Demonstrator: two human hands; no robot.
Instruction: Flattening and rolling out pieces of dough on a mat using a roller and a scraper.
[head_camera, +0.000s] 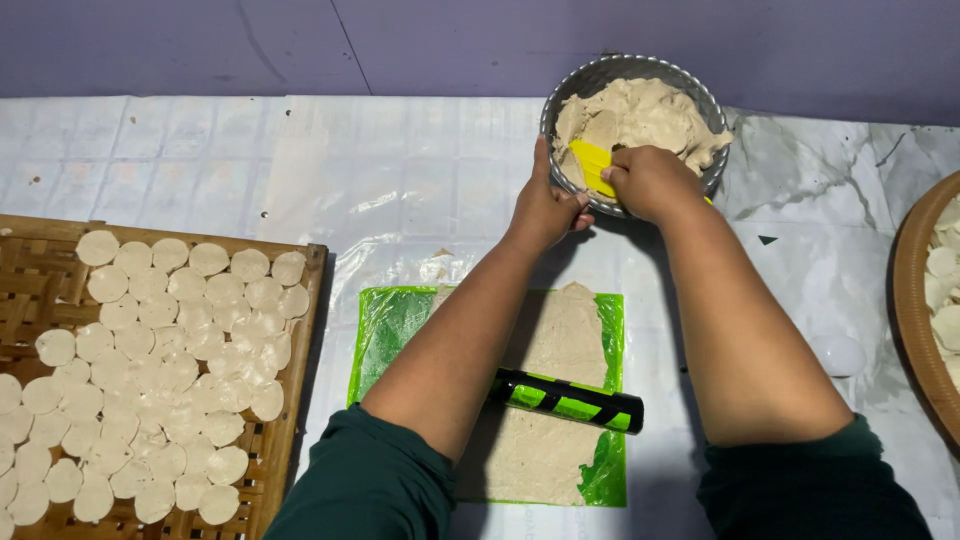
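The left hand (545, 205) is clamped on the near-left rim of a fluted metal bowl (690, 88) that stands at the far side of the counter (400, 170), close to the purple wall (200, 45). The right hand (648, 180) is closed around a yellow scraper (590, 165), whose blade rests against the beige dough (640, 115) heaped inside the bowl. The two hands sit just beside each other at the bowl's near edge, knuckles almost touching; both forearms end in dark green sleeves (370, 485).

Nearer the person, a green plastic sheet (385, 325) lies flat on the counter and carries a long sheet of rolled dough (560, 340) running lengthwise over it. A black and green rolling pin (570, 400) lies across this rolled dough, tilted slightly, partly under the left forearm.

To the left, a woven bamboo tray (300, 330) holds many small dough discs (170, 370), packed close and overlapping, covering most of its surface. At the right edge of view, a round brown basket (915, 300) is partly visible with more pale discs inside. A small white rounded object (838, 355) lies on the counter between the right forearm and that basket; its kind cannot be determined. The counter is covered in white, wrinkled plastic sheeting.
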